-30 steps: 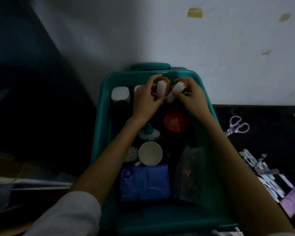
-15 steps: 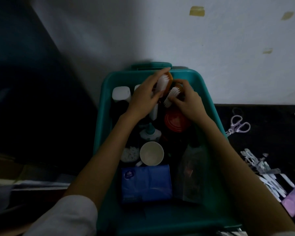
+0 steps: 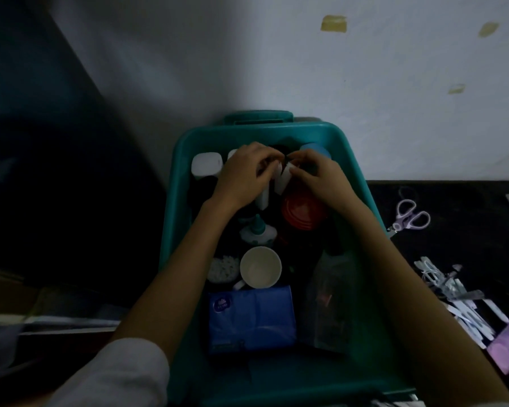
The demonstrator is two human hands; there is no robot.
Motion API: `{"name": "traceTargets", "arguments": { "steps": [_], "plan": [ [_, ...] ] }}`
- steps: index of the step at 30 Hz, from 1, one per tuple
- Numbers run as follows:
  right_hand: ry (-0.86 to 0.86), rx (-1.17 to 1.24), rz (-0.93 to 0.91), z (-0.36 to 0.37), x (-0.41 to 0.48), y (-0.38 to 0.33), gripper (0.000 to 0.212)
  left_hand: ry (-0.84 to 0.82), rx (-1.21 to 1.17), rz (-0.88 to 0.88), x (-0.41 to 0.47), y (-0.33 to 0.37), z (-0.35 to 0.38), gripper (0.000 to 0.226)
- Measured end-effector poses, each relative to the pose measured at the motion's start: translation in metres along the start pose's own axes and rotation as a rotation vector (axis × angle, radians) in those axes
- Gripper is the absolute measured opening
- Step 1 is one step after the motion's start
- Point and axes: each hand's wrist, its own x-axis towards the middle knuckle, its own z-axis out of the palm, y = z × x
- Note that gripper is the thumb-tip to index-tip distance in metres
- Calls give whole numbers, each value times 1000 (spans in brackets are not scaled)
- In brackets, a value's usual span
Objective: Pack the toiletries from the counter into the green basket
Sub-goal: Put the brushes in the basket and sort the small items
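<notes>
Reaching into the far end of the green basket [image 3: 174, 218], both hands meet over its contents.

- Left hand [image 3: 241, 177]: fingers curled, tips pinching the white pieces [image 3: 281, 176] from the left.
- Right hand [image 3: 321, 179]: fingers curled, pinching the same white pieces from the right. Fingertips of the two hands nearly touch.
- The view is dim and blurred here. The white pieces are possibly brush bristles, two side by side, but I cannot confirm this.
- Position of the pieces: inside the basket, far centre, just beyond the red lid [image 3: 303, 214].

Other basket contents:
- Far left: white-capped bottle [image 3: 206, 164].
- Far right, beyond the right hand: blue cap [image 3: 316, 149].
- Centre: bottle with a teal nozzle [image 3: 257, 230]. Nearer than it, a white cup [image 3: 260, 267] stands mouth up, with a tub of small white bits [image 3: 224, 270] just to its left.
- Near end: blue tissue pack [image 3: 252, 318] lying flat, with a clear bag [image 3: 332, 304] to its right.

The basket's far rim stands against the wall. The black counter [image 3: 467, 245] to its right holds lilac-handled scissors [image 3: 410, 218] and a heap of white strips [image 3: 453, 298]. A white sleeve [image 3: 115, 374] covers the left upper arm.
</notes>
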Motion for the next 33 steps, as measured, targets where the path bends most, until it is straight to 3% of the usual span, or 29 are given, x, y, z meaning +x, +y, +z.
{"name": "traceTargets", "arguments": {
  "steps": [3,8,13,18,27,33],
  "plan": [
    [-100,45,-3,-4,2,2,36,-46,18,-9,0,0,3,19],
    [-218,52,-21,-6,3,4,52,73,53,-102,0,0,7,18],
    [-111,-107,-18,4,2,4,36,114,127,-101,0,2,12,23],
    [-195,-103,-23,0,0,-1,32,83,70,-115,0,5,15,19],
    [-186,273,-86,-14,2,-9,36,26,-39,-142,5,-3,13,21],
    [-193,12,-12,5,0,-2,27,10,-116,-184,7,-3,10,25]
  ]
}}
